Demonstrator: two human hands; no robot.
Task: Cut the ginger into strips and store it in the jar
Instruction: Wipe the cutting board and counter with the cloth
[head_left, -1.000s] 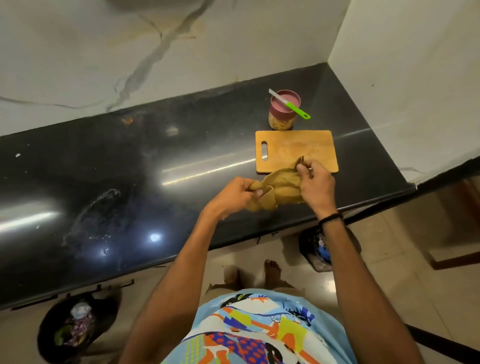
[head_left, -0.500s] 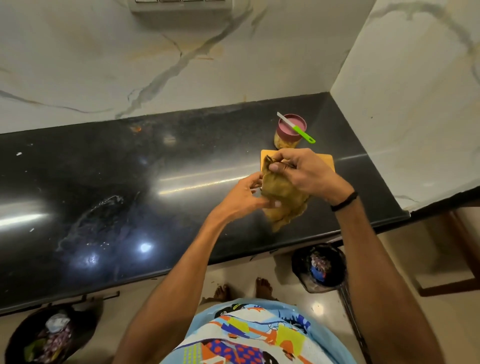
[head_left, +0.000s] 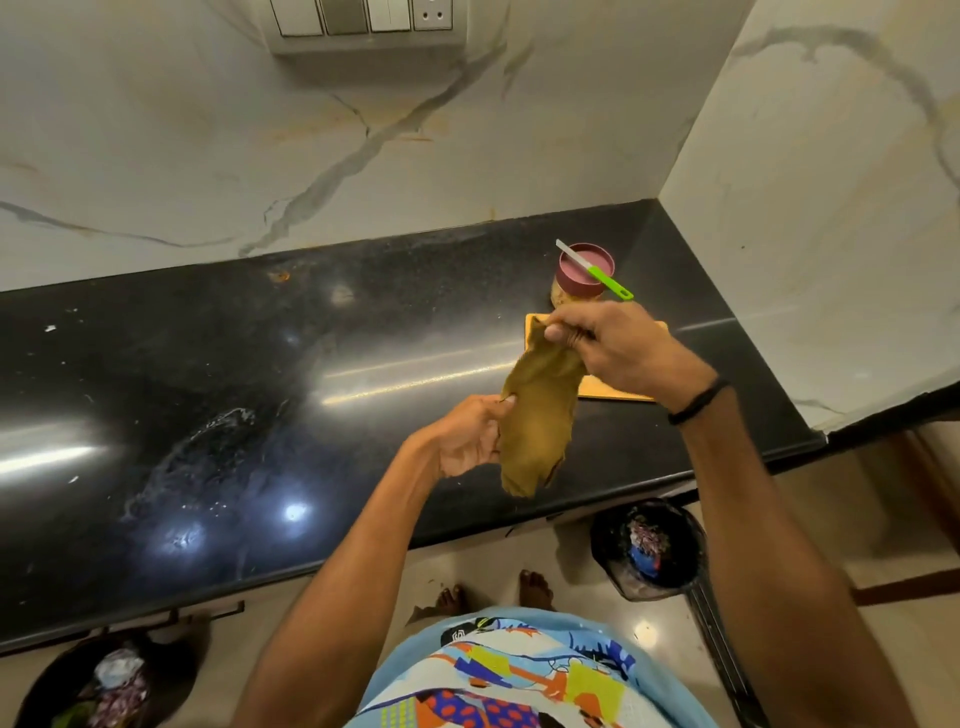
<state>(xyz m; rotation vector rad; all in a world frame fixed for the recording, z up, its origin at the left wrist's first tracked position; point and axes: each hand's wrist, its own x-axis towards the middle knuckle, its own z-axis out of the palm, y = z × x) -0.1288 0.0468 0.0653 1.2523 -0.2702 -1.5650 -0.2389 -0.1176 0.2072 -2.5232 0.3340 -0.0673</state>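
Note:
A mustard-yellow cloth (head_left: 540, 415) hangs above the black counter's front edge. My right hand (head_left: 618, 345) pinches its top corner, and my left hand (head_left: 470, 434) grips its left edge lower down. Behind my right hand a wooden cutting board (head_left: 615, 387) lies on the counter, mostly hidden. Further back stands the jar (head_left: 584, 273) with its pink lid on. A knife with a green handle (head_left: 595, 270) rests across that lid. No ginger shows on the board; the jar's lower part looks yellowish.
The black stone countertop (head_left: 260, 395) runs left, wet in patches, and ends at a marble wall corner on the right. A switch panel (head_left: 363, 21) sits on the back wall. On the floor are two dark bins (head_left: 649, 551), (head_left: 104, 680) with waste.
The cloth was bunched between both hands near the board. My right hand has lifted its top corner so it hangs lengthwise, and my view has tilted upward toward the wall.

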